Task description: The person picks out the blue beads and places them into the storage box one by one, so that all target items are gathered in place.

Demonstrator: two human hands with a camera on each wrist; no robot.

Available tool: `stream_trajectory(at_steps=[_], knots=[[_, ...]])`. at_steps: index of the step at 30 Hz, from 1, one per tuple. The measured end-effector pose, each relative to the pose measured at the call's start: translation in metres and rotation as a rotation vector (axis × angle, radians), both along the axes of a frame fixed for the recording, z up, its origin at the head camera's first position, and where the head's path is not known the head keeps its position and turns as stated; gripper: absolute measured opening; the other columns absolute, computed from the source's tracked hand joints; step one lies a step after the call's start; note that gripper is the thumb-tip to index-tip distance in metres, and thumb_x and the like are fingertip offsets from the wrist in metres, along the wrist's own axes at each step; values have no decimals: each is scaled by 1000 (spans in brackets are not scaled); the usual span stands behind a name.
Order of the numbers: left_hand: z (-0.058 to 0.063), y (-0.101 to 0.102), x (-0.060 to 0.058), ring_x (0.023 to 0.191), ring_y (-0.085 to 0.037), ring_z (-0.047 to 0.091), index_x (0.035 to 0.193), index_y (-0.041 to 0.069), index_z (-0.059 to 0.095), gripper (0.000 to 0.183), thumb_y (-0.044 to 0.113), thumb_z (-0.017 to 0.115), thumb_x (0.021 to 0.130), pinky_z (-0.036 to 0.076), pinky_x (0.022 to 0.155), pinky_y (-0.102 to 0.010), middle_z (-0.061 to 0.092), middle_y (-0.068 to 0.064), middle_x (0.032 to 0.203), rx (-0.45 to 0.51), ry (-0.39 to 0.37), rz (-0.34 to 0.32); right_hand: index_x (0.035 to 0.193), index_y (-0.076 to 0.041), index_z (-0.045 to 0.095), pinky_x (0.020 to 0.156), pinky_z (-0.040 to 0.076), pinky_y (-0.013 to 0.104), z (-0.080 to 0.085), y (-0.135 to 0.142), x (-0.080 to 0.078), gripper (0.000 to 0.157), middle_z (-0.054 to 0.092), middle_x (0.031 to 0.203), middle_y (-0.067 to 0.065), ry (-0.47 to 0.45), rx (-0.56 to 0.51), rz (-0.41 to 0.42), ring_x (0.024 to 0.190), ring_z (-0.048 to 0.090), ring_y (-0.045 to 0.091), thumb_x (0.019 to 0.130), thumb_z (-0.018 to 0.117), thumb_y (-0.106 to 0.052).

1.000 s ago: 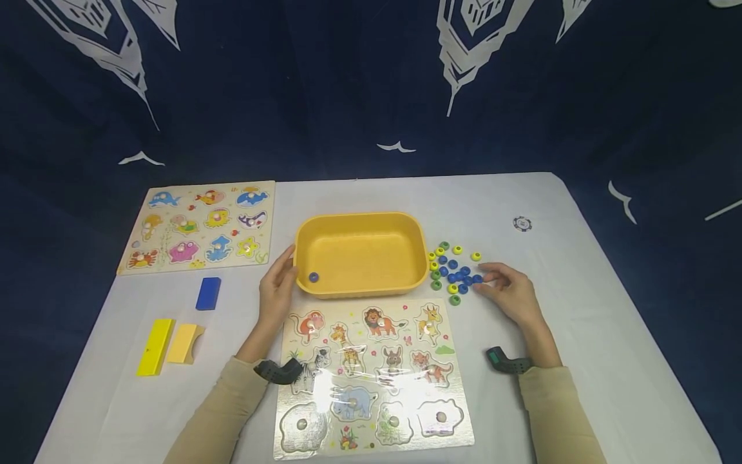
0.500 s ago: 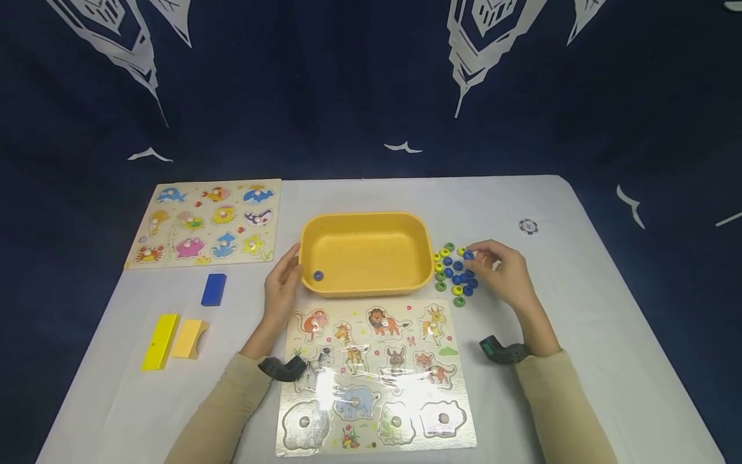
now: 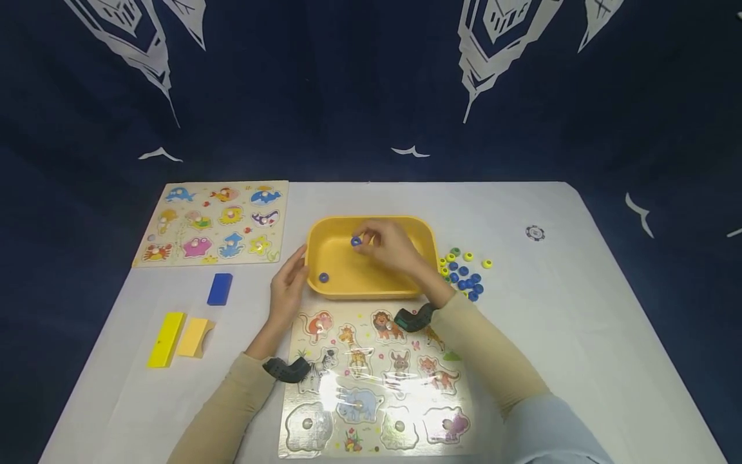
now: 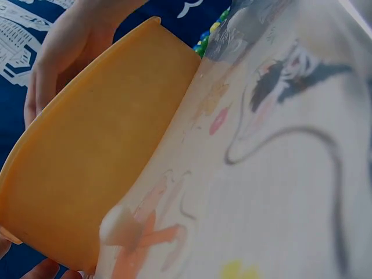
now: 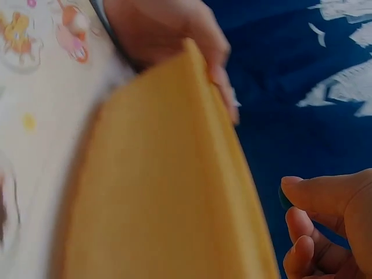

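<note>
A yellow plastic tray point(image 3: 371, 295) stands mid-table with one blue bead point(image 3: 324, 278) lying in its near left corner. Over the tray's inside, my right hand point(image 3: 388, 246) pinches another blue bead point(image 3: 356, 241) between thumb and fingertip. In the right wrist view that bead point(image 5: 284, 199) is a dark sliver beyond the thumb. My left hand point(image 3: 286, 289) rests against the tray's left end, its fingers stretched along the outer wall. To the right of the tray lie loose blue, yellow and green beads point(image 3: 471, 283), partly behind the right forearm.
An animal peg puzzle point(image 3: 371, 361) lies in front of the tray, under both forearms. Back left is a sea-animal puzzle point(image 3: 211, 225). Blue point(image 3: 219, 289), yellow point(image 3: 166, 340) and tan point(image 3: 194, 338) blocks lie at left. A round chip point(image 3: 535, 232) sits back right.
My right hand picked a blue bead from the loose beads and carried it left over the tray. My left hand stays at the tray's end. The head view has shifted slightly.
</note>
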State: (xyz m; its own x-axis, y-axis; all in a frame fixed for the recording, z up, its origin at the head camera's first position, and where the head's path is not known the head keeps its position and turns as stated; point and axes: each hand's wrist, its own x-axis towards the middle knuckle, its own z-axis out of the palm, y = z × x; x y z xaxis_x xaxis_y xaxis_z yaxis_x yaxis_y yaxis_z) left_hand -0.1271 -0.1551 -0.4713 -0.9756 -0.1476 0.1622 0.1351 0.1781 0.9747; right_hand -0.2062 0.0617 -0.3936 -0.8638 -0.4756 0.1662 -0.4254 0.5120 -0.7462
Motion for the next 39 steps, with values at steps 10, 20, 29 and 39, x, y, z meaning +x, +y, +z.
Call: stream_trajectory(at_steps=[10,20,29,39], knots=[[25,8,9,106,-33,53,131,8,42,41,10,46,91,43,83,-10,55,-23,115,-35,3,-12,89,-17,63,50,42,21,-30,-46,-6,14,60,69,-4,-154,138,54,58,52,10,75,66,-14],[25,8,10,102,-36,53,131,7,43,41,11,47,91,43,81,-9,55,-25,112,-13,19,-21,93,-20,63,53,42,23,-38,-56,-1,15,57,69,-6,-130,389,121,62,51,11,78,65,-21],[24,9,12,108,-34,51,131,8,42,41,11,47,91,42,87,-13,54,-23,116,-26,6,-17,105,-18,63,56,43,22,-25,-34,8,26,61,77,-8,-75,239,58,63,53,9,78,64,-16],[27,8,12,108,-27,52,132,10,42,41,12,47,91,42,87,-12,55,-19,115,-40,-27,-5,104,-9,64,49,39,22,-10,67,41,27,61,79,-1,138,-172,-36,60,46,12,78,67,-14]])
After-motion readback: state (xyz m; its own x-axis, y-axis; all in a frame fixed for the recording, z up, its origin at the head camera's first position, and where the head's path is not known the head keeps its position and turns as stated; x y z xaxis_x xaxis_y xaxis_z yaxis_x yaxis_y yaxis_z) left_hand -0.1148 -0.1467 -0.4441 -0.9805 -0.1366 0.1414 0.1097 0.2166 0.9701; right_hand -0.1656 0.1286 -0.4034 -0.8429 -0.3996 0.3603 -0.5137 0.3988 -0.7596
